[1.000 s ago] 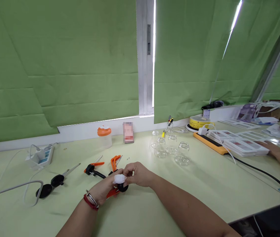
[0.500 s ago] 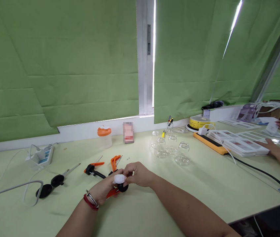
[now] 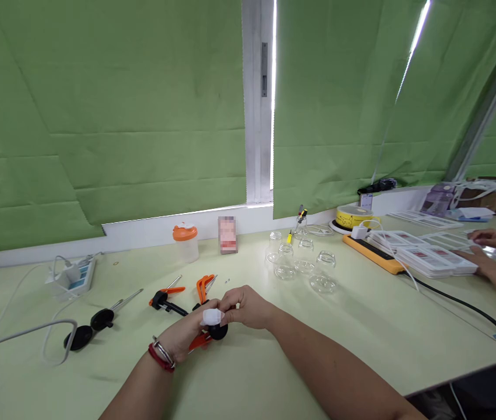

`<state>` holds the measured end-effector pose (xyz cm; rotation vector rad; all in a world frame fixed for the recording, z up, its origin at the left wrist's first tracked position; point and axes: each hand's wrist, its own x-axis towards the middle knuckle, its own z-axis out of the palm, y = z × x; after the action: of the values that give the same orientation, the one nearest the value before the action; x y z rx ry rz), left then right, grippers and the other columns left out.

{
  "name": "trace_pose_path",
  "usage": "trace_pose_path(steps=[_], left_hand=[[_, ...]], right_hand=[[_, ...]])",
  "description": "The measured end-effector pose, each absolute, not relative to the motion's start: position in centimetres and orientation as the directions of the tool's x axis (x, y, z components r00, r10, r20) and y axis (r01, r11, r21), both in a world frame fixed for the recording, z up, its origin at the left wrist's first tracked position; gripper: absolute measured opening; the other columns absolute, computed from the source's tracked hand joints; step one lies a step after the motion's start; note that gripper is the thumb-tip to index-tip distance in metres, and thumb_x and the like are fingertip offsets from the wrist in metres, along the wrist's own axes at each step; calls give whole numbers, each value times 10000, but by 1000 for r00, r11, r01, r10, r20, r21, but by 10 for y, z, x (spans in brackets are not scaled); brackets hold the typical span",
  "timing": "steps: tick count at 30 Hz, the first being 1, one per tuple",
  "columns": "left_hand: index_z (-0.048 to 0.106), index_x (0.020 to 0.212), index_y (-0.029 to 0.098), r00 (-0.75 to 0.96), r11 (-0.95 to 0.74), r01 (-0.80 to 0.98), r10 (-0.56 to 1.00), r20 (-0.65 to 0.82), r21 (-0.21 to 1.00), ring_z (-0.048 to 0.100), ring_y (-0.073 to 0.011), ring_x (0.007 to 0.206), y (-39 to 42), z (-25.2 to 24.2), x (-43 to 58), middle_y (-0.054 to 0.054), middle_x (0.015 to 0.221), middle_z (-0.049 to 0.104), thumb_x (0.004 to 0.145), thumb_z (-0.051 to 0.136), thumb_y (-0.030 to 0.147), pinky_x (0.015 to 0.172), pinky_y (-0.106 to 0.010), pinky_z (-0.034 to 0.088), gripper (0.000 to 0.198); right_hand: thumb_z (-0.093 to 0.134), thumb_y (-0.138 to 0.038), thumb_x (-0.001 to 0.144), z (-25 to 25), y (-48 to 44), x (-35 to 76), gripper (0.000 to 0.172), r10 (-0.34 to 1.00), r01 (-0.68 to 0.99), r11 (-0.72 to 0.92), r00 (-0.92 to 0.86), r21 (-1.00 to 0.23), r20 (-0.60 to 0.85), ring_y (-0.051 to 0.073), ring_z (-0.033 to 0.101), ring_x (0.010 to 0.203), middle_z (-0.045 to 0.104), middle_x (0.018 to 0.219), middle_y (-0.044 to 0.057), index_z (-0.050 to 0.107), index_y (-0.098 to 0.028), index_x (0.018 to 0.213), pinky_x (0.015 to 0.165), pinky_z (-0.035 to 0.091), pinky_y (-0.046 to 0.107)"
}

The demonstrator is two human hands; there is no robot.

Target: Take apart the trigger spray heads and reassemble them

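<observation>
My left hand is closed around a black and orange tool, whose round black end sticks out below the fingers. A white wrap covers part of that hand near the thumb. My right hand pinches at the top of the tool, its fingertips against the white wrap; what they grip is too small to tell. Just behind lie an orange-handled piece and a black piece with an orange handle. Two round black pieces with metal shafts rest further left.
Several glass jars stand right of centre. An orange-lidded cup and a blurred box are at the back. An orange power strip, white trays and another person's hands are on the right; a white socket block is left.
The other person's far hand has moved left and down toward the trays, away from the white crumpled sheet. My own hands have barely moved.
</observation>
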<state>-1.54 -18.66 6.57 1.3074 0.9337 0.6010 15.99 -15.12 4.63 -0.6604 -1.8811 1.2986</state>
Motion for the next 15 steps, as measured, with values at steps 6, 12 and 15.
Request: trace_pose_path(steps=[6,12,15], left_hand=[[438,804,212,509,204,133,825,-243,970,357,-98,584,-185,63,-17,32,694,362,682,547,418,493,-230,258,263],[440,793,209,516,199,116,825,-230,973,364,-109,594,-185,63,-17,30,686,354,691,543,423,496,-241,263,259],[450,801,212,504,200,135,829,-242,970,359,-110,587,-185,65,-17,33,675,340,689,543,427,497,-244,257,260]], right_hand=[[772,-305,591,43,-150,160,170,752,-31,348,-588,-937,299,123,539,683,590,696,-22,734,-223,735,657,427,251],[770,-287,595,40,-150,158,178,744,-85,329,-591,-941,314,129,552,712,596,715,-21,737,-235,762,670,437,250],[771,-288,592,40,-150,158,162,745,-96,325,-586,-941,318,128,553,706,593,714,-18,735,-226,737,673,439,254]])
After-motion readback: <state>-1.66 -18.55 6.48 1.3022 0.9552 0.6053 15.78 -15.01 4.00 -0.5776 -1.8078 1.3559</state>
